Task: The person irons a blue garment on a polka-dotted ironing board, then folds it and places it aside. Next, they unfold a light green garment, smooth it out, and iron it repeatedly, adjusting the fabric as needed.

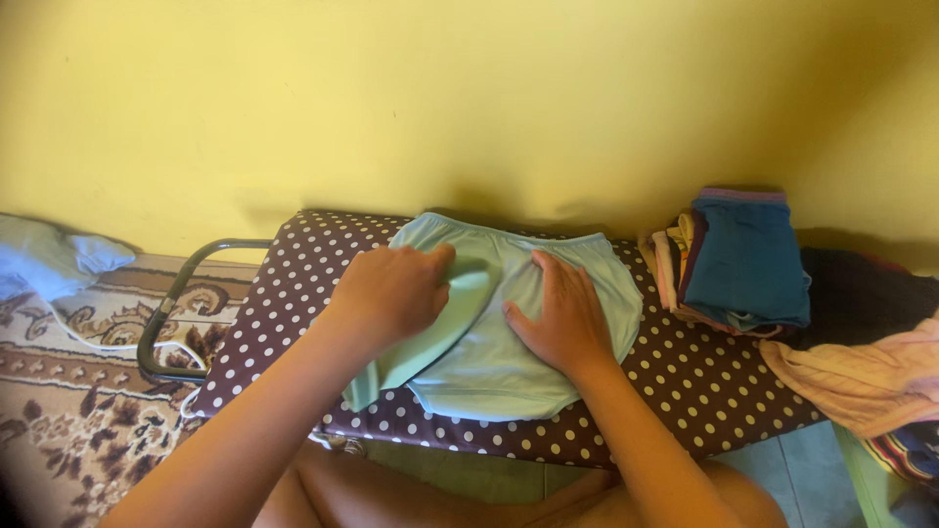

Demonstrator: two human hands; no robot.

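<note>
A pale mint-green garment (pixel 494 367) lies spread on a brown board with white dots (pixel 675 376). My left hand (pixel 391 291) grips the garment's left side and has it folded inward, so a darker green flap runs under my wrist. My right hand (pixel 562 313) lies flat, fingers together, pressing on the middle of the garment.
A stack of folded clothes topped by a blue piece (pixel 745 262) sits on the board's right end. Dark and peach fabrics (pixel 861 376) lie further right. A metal frame (pixel 171 308) juts out at the left over a patterned rug (pixel 68 391). A yellow wall (pixel 469 108) stands behind.
</note>
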